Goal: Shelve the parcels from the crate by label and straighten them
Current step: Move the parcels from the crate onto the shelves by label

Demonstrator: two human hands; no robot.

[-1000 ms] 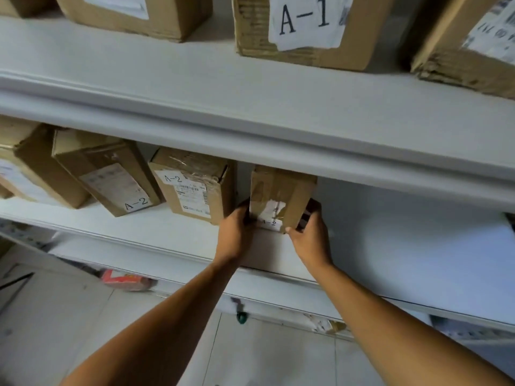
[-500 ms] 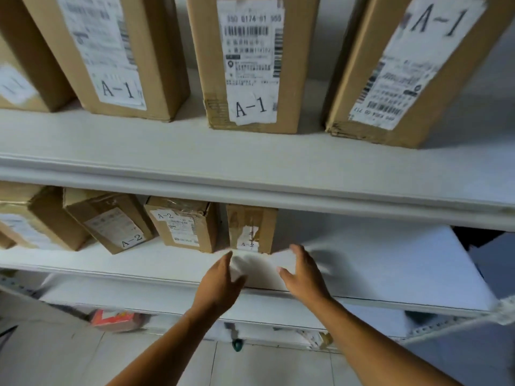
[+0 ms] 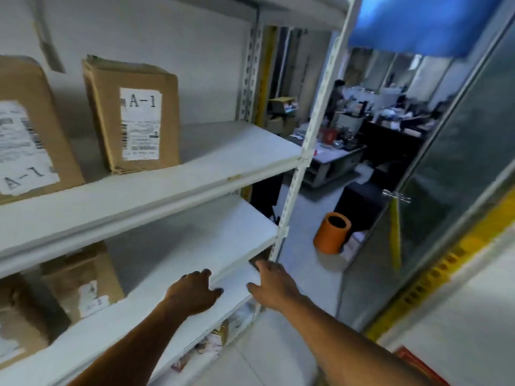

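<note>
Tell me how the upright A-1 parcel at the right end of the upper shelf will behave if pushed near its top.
The A-1 parcel stands tall on a narrow base, so it would probably tip rather than slide. Its crumpled top edge suggests soft cardboard that may dent. Weight cannot be judged.

Both hands (image 3: pixel 195 291) (image 3: pixel 274 285) reach forward, fingers relaxed, empty.

Head cam, single view
Looks down and rightward along the shelf (image 3: pixel 195 174) from close range, tilted; both forearms enter from the bottom edge
</note>
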